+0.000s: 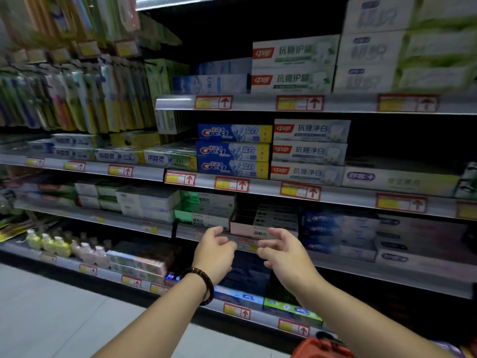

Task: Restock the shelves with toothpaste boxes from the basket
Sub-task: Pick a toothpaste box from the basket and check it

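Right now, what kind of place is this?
Most likely a shop's oral-care aisle, in a supermarket or drugstore. Stacked Crest toothpaste boxes fill tiered shelves, price tags with red arrows run along them, and toothbrush packs hang at left.

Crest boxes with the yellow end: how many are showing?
3, one stack on the middle shelf: top box, centre box, bottom box. More may hide behind; blurred blue boxes lower down are unreadable.
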Motion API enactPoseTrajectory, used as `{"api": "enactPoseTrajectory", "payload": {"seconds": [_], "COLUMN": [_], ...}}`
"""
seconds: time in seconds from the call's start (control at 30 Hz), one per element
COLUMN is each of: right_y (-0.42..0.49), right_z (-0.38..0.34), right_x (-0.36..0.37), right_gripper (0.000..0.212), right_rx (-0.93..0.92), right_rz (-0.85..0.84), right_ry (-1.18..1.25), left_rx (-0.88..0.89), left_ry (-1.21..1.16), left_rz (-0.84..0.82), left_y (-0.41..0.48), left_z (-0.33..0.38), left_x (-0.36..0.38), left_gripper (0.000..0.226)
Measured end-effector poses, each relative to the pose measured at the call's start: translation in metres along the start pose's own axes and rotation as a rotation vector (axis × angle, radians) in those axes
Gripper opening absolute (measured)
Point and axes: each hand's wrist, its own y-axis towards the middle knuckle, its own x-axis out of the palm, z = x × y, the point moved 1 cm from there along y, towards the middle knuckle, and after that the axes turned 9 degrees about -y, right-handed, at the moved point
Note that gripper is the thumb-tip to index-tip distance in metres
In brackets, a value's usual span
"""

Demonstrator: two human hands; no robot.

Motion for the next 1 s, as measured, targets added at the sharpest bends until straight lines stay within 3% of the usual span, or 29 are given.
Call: {"api": "enactPoseTrajectory", "payload": {"seconds": [0.3,0.47,1.0], "right_y": [-0.076,-0.112,-0.222], "right_z": [0.026,0.049,0.133], "right_x": [-0.039,-0.062,-0.139], "right_gripper": [0.046,0.041,0.036], "right_rx": [0.019,0.032,0.137], "right_rz": [0.015,0.043,0.157], "right_ry": [0.077,0.103,0.062], "left_rx": [0.007,-0.142,-0.131], "left_ry": [-0.062,-0.241,-0.028], "left_rz": [-0.094,-0.154,-0.235], "left_y": [-0.090,-0.139,-0.227], "left_z": [-0.011,-0.020,-0.086], "left_x": [0.034,0.056,0.106], "left_gripper": [0.049,0.040,0.037]}}
